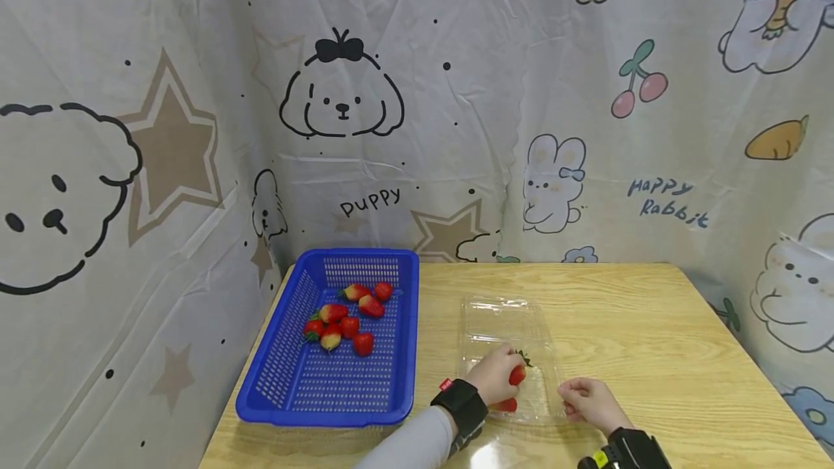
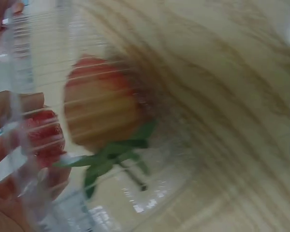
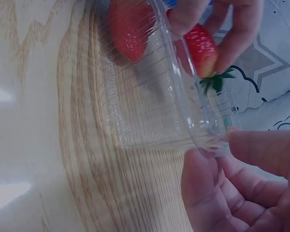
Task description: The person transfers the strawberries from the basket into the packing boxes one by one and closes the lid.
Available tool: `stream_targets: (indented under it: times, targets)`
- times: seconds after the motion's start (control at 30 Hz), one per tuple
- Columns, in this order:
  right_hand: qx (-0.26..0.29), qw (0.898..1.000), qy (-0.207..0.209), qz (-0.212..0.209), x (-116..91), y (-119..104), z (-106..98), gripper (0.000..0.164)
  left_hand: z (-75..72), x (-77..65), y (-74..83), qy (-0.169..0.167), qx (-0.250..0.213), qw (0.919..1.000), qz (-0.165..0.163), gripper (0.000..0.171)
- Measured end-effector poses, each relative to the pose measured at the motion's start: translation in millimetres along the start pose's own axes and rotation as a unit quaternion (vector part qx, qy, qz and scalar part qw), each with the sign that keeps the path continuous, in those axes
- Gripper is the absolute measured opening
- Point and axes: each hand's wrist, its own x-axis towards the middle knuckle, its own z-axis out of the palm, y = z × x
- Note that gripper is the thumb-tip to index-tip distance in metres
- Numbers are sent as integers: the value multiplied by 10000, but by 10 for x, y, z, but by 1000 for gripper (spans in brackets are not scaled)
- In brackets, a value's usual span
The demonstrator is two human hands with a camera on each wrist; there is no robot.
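A clear plastic clamshell box (image 1: 544,386) lies on the table with its lid part toward the back. My left hand (image 1: 496,373) holds a strawberry (image 1: 517,375) with green leaves over the box. In the right wrist view this held strawberry (image 3: 201,50) is between the fingers, leaves pointing away from them. Another strawberry (image 3: 129,31) rests inside the box; through the clear wall, the left wrist view shows this strawberry (image 2: 99,106) close up with its green leaves. My right hand (image 1: 591,402) pinches the box's right edge between thumb and finger.
Left of the box stands a blue plastic basket (image 1: 409,339) holding several strawberries (image 1: 332,313). Both are on a wood-grain table (image 1: 625,324). A patterned cloth (image 1: 456,129) hangs behind the table and along its sides.
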Motion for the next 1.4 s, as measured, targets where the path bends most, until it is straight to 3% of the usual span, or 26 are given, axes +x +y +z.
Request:
stream_targets:
  times: [0.23, 0.43, 0.83, 1.07, 1.23, 1.4]
  targets:
    - [-10, 10000, -31, -89, 1, 4, -2, 19, 128, -26, -76, -173, 178, 9995, -190, 31]
    - [-38, 10000, 22, -84, 5, 13, -2, 17, 219, -17, -116, -157, 236, 9995, -119, 29]
    - [-86, 9999, 65, -101, -6, 13, 8, 17, 227, -44, -106, -173, 52, 9994, -279, 32]
    - [-44, 10000, 34, -81, -2, 21, 7, 19, 201, -43, -92, -220, 236, 9989, -335, 41]
    - [-39, 9999, 51, -79, 4, 22, 9, 19, 109, -12, -86, -554, 268, 9958, -673, 49]
    - [-68, 9999, 34, -121, -1, 13, 11, 20, -195, 58, -85, -1116, 236, 9914, -635, 49]
